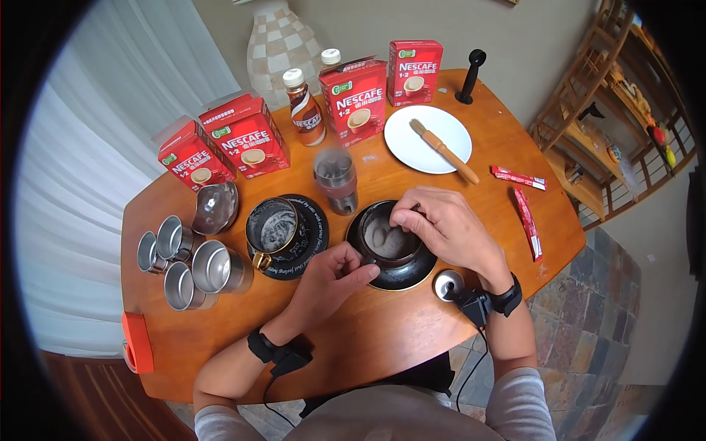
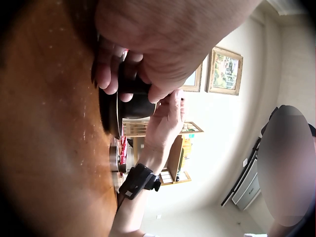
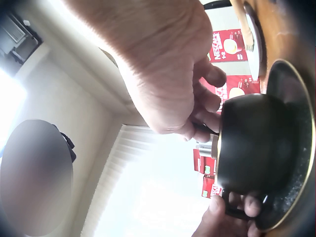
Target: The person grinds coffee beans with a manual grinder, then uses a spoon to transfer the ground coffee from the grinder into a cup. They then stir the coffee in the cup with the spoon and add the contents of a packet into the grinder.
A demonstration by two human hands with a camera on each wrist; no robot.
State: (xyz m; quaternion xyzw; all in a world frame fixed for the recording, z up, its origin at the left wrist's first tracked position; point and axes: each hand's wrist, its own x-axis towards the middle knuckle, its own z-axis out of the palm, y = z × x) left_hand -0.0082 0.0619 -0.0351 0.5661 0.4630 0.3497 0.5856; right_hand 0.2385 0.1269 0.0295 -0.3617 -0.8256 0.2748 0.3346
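A black cup [image 3: 252,143] with a gold rim stands on a black saucer [image 1: 401,280]; greyish liquid or powder [image 1: 390,241] shows inside. My left hand [image 1: 331,283] is at the cup's near left side, and in the right wrist view its thumb and fingers grip the handle [image 3: 236,212]. Over the cup's right rim, my right hand [image 1: 448,228] pinches a thin dark utensil, whose lower end is hidden in the cup. To the left, a second black cup [image 1: 272,226] with a gold handle stands on a lettered black saucer [image 1: 315,220].
Behind stand a tumbler [image 1: 336,180], bottles [image 1: 305,114] and several red boxes [image 1: 357,99]. A white plate [image 1: 412,151] holds a wooden brush [image 1: 445,151]. Metal cups [image 1: 213,266] and a glass bowl [image 1: 215,208] are left; red sachets [image 1: 526,224] lie right. A small metal piece [image 1: 448,285] sits near my right wrist.
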